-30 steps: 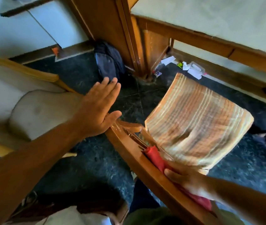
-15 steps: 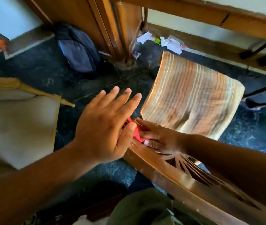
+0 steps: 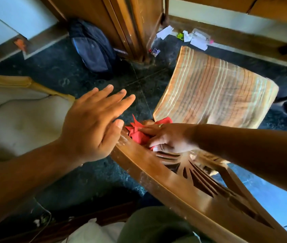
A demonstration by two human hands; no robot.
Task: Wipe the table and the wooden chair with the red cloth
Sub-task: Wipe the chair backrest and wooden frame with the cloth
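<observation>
Two hands of mine in view. Right hand (image 3: 169,138) presses bunched red cloth (image 3: 138,131) against top corner of wooden chair (image 3: 156,174) backrest, fingers closed over cloth. Left hand (image 3: 93,124) at nine o'clock of cloth, spread flat, fingers straight, holding nothing, thumb tip just beside cloth. Striped seat cushion (image 3: 214,92) at one o'clock of cloth. Dark backpack (image 3: 93,48) at eleven o'clock, on floor.

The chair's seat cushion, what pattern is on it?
Stripes: the seat cushion has orange, tan and pale greenish bands, clearest in the head view.
</observation>
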